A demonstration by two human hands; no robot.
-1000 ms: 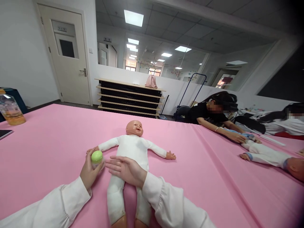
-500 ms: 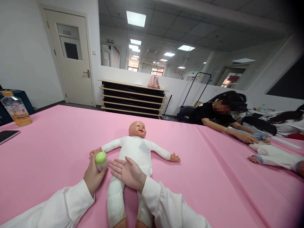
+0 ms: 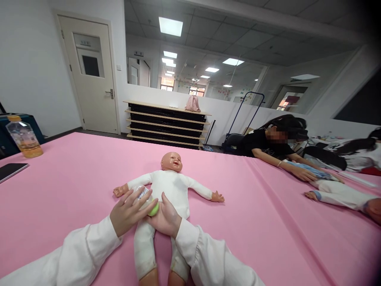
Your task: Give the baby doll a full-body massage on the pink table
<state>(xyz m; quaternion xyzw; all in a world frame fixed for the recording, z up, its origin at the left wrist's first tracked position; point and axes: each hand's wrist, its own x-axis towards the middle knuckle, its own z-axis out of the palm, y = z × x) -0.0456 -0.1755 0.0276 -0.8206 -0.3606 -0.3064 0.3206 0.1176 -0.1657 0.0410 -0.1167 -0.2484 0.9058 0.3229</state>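
Note:
My left hand [image 3: 128,210] grips a small clear bottle [image 3: 143,194] with a white label, tipped over so its green cap [image 3: 154,209] points down toward my other palm. Palm up beneath the cap, my right hand [image 3: 166,216] is open with its thumb apart; its fingertips are partly hidden behind the left hand and the bottle. Under both hands a baby doll [image 3: 170,190] in a white cloth body lies on its back, arms spread wide and head away from me. A grey patch shows on its chest.
A pink cloth [image 3: 250,222] covers the table. At the left stand a drink bottle [image 3: 26,139] with an orange cap and a dark phone [image 3: 12,171]. Across at the right a person in black [image 3: 270,147] bends over another doll [image 3: 342,192]. Shelves [image 3: 166,123] stand behind.
My left hand has turned the bottle from cap-up to cap-down and brought it over my right palm. The other person's hands and doll have shifted slightly left.

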